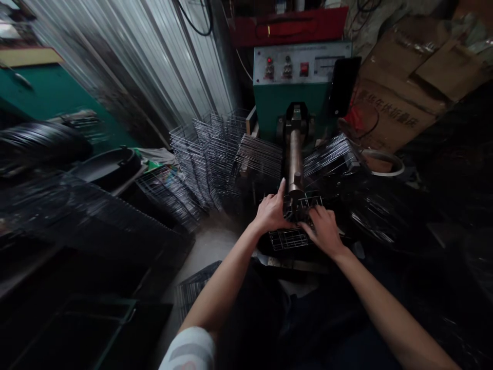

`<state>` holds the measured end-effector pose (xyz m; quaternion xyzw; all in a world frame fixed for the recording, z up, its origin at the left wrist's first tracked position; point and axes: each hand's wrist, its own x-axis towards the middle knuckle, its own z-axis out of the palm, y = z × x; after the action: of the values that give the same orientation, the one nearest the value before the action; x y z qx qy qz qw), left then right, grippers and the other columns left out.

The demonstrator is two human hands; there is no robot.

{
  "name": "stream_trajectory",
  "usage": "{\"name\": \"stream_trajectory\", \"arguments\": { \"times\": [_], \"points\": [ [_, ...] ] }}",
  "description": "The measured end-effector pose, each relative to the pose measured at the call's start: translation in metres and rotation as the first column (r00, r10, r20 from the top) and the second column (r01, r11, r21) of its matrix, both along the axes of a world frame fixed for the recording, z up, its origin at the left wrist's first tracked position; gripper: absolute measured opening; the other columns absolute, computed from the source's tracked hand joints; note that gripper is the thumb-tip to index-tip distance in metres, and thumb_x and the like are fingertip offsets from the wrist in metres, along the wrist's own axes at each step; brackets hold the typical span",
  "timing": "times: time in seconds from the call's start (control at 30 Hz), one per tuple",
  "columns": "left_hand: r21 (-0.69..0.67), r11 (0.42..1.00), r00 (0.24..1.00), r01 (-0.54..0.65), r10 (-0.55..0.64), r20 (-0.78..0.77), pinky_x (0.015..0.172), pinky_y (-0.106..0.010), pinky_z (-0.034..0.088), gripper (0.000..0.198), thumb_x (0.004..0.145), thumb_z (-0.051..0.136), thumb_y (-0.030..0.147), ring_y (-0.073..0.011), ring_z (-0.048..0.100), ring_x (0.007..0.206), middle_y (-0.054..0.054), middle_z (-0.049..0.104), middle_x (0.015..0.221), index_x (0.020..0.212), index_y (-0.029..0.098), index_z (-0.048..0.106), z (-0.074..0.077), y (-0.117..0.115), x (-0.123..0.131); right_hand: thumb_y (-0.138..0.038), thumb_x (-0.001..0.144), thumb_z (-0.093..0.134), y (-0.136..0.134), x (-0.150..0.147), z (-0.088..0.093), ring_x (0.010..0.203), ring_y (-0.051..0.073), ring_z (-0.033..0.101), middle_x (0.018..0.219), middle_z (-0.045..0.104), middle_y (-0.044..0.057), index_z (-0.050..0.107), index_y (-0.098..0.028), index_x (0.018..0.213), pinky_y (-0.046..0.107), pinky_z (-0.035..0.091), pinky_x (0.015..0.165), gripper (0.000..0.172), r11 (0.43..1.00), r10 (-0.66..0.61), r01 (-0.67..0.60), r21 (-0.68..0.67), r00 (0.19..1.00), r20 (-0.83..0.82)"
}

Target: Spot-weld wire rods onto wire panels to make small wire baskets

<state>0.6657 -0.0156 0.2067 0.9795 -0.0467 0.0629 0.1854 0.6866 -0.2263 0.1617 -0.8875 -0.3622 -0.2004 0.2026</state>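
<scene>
A small wire grid (289, 239) lies under the end of a thick metal rod (296, 159) that juts toward me from the green machine. My left hand (270, 210) is at the grid's left side, index finger stretched upward and thumb pointing inward; its other fingers are mostly hidden. On the right side, my right hand (323, 228) curls its fingers over the wires, with the thumb reaching to the middle. Both hands appear to grip the grid, close below the rod tip. A small dark piece between the hands is too dim to make out.
Stacks of wire grids (204, 159) stand left of the machine; another bundle (331, 156) leans at its right. The control panel (302, 64) has switches and a red light. A phone (344, 85) stands beside it. Cardboard boxes (400, 97) are at right, a dark round pan (110, 167) at left.
</scene>
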Motion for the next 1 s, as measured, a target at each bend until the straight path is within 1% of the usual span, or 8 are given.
{"name": "stream_trajectory", "arguments": {
  "times": [0.17,0.37,0.57,0.67,0.7,0.77,0.87,1.0],
  "points": [
    [0.006,0.998,0.998,0.056,-0.056,-0.020,0.088,-0.044,0.049,0.153,0.051,0.088,0.053,-0.0393,0.059,0.116,-0.014,0.067,0.120,0.155,0.019,-0.019,0.004,0.007,0.010,-0.043,0.093,0.061,0.000,0.011,-0.001,0.097,0.027,0.055,0.099,0.063,0.009,0.060,-0.017,0.105,0.038,0.033,0.082,0.029,0.999,-0.041,0.041,0.017,0.999,0.006],
    [0.027,0.999,0.999,0.047,-0.047,-0.025,0.083,-0.040,0.050,0.153,0.051,0.088,0.053,-0.0381,0.061,0.112,-0.013,0.068,0.117,0.154,0.019,-0.020,0.007,0.017,0.033,-0.034,0.098,0.056,0.007,0.030,0.004,0.096,0.024,0.055,0.097,0.064,0.007,0.064,-0.020,0.091,0.037,0.030,0.081,0.018,0.999,-0.037,0.037,-0.015,0.999,-0.012],
    [0.030,0.995,0.995,0.097,-0.097,-0.011,0.089,-0.042,0.048,0.151,0.054,0.083,0.061,-0.0362,0.058,0.115,-0.013,0.065,0.126,0.154,0.019,-0.022,0.005,0.020,0.039,-0.042,0.095,0.061,-0.001,0.041,0.007,0.097,0.025,0.057,0.093,0.065,0.006,0.070,-0.024,0.090,0.038,0.036,0.083,0.022,0.995,0.004,0.005,0.096,0.995,-0.095],
    [0.026,0.991,0.991,0.131,-0.131,-0.013,0.098,-0.046,0.045,0.146,0.055,0.082,0.064,-0.0377,0.053,0.125,-0.017,0.058,0.137,0.157,0.018,-0.012,0.008,0.029,0.037,-0.044,0.095,0.060,-0.020,0.047,0.012,0.095,0.025,0.060,0.096,0.066,0.008,0.069,-0.021,0.094,0.037,0.043,0.083,0.025,0.982,0.071,-0.040,0.187,0.984,-0.162],
    [0.023,0.990,0.990,0.141,-0.140,-0.010,0.100,-0.046,0.044,0.138,0.058,0.080,0.065,-0.0373,0.050,0.128,-0.018,0.054,0.141,0.158,0.017,-0.002,0.009,0.034,0.037,-0.043,0.095,0.060,-0.027,0.051,0.015,0.094,0.025,0.061,0.096,0.067,0.009,0.069,-0.020,0.095,0.037,0.045,0.084,0.024,0.975,0.077,-0.038,0.221,0.982,-0.171],
    [0.017,0.992,0.992,0.123,-0.123,0.003,0.104,-0.043,0.042,0.105,0.072,0.073,0.061,-0.0335,0.049,0.132,-0.016,0.052,0.145,0.155,0.018,0.025,0.011,0.045,0.040,-0.038,0.094,0.059,-0.036,0.063,0.022,0.093,0.024,0.064,0.098,0.069,0.009,0.070,-0.019,0.097,0.036,0.047,0.085,0.021,0.963,0.052,-0.009,0.269,0.986,-0.156],
    [0.032,0.998,0.998,0.050,-0.049,-0.027,0.106,-0.038,0.042,0.047,0.091,0.057,0.039,-0.0263,0.055,0.124,-0.011,0.063,0.132,0.133,0.018,0.058,0.011,0.062,0.053,-0.026,0.092,0.063,-0.034,0.095,0.036,0.095,0.023,0.066,0.103,0.072,0.012,0.073,-0.017,0.102,0.034,0.046,0.087,0.017,0.973,0.025,0.010,0.231,0.988,-0.149],
    [0.003,0.998,0.988,0.062,-0.061,-0.139,0.095,-0.034,0.049,0.026,0.090,0.057,0.029,-0.0221,0.065,0.104,-0.008,0.074,0.109,0.109,0.020,0.073,0.009,0.074,0.074,-0.013,0.083,0.071,-0.007,0.144,0.054,0.086,0.020,0.067,0.098,0.074,0.015,0.079,-0.011,0.094,0.035,0.044,0.079,0.014,0.998,-0.044,0.057,0.028,0.941,-0.336]
  ]
}}
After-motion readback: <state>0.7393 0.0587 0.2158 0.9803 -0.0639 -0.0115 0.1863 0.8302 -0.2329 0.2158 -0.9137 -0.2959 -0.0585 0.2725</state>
